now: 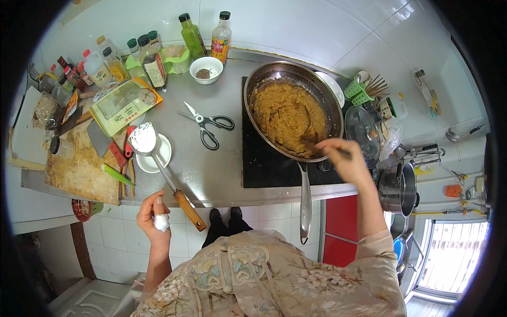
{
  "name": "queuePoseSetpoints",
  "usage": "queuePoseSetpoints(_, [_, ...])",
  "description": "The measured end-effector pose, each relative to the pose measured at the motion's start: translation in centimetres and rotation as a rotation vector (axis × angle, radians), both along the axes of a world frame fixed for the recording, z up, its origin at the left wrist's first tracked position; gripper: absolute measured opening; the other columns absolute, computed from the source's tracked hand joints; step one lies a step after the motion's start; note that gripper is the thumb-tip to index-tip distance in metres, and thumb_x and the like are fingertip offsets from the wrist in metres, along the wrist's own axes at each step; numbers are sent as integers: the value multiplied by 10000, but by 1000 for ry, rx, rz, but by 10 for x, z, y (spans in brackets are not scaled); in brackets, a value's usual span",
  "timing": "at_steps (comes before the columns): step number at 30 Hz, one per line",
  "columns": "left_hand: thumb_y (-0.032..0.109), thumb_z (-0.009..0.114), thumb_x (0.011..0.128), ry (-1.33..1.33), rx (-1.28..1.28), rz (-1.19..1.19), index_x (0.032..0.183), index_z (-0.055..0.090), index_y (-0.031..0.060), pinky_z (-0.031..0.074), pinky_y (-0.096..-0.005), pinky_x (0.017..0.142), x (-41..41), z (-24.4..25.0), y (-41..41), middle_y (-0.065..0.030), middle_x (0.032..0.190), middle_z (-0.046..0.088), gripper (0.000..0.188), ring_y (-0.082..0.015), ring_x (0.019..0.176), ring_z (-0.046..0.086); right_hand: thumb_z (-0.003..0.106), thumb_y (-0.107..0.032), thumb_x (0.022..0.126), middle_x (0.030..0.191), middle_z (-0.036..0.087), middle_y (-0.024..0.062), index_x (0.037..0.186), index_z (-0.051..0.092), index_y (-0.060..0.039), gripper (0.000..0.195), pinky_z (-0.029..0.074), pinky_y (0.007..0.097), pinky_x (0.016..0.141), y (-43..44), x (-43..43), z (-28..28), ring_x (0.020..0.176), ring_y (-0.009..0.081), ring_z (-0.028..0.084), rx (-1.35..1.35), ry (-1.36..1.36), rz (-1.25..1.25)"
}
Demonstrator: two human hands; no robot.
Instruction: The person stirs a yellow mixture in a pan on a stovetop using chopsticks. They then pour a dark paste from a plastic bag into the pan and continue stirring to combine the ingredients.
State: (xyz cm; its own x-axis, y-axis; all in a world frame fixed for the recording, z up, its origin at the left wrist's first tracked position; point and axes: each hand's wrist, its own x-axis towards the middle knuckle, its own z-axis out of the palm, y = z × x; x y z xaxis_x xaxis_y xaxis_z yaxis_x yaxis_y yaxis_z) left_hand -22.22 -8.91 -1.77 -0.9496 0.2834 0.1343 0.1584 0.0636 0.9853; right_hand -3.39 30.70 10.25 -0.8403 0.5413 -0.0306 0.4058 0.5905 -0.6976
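Observation:
My right hand (345, 158) grips the handle of a dark stirring utensil, blurred, whose lower end is in a thick brown mash (291, 115). The mash fills much of a deep frying pan (334, 130) with a textured inner wall, standing on a black cooktop (261, 170). My left hand (152, 216) hangs in front of the counter edge, fingers curled. A small white wad (161, 222) is at its fingers; whether it is held or wrapped around one is unclear. Close by, a ladle (144, 140) with white powder in its bowl rests on a white dish (164, 158), its wooden handle overhanging the edge.
Open kitchen scissors (204, 121) lie mid-counter, below a white bowl (206, 71) of dark grains. On the left are a cutting board (75, 170), a cleaver (99, 138), a green vegetable piece (117, 174) and several bottles. A glass lid (362, 134) leans right of the pan.

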Motion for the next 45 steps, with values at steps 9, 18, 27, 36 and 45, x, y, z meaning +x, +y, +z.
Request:
queuePoseSetpoints(9, [91,578,935,69,17,-30,988,675,-8,366,-197,515,2,7,9,7,647,547,148,-46,553,475,594,-79,871,959,712,147,956,718,-39,155,515,319,836,53,-3,-25,915,247,688,227,1,-115])
queuePoseSetpoints(18, [148,556,952,106,-7,-72,1016,670,6,338,-192,486,1,18,20,13,615,508,194,-43,524,437,608,-109,865,919,693,180,950,705,-30,151,525,337,792,52,-57,-32,869,289,689,351,104,-87])
queuePoseSetpoints(27, [90,584,930,112,17,-123,988,676,-5,393,-200,528,3,13,20,-11,698,585,144,-52,557,499,598,-123,867,980,696,161,969,708,-40,171,510,330,838,35,-90,-30,926,313,674,372,225,66])
queuePoseSetpoints(36, [94,584,933,59,22,-50,980,675,-9,376,-196,517,5,12,14,11,630,535,145,-50,547,477,604,-84,876,966,710,136,968,697,-7,152,499,308,834,-14,-80,-21,909,227,678,209,212,108])
queuePoseSetpoints(45, [100,587,932,38,-13,-5,981,676,-2,363,-196,508,5,-1,-3,15,626,530,143,-49,541,477,604,-51,844,909,710,150,938,716,-42,146,519,330,833,-27,-48,-11,892,251,696,182,135,172])
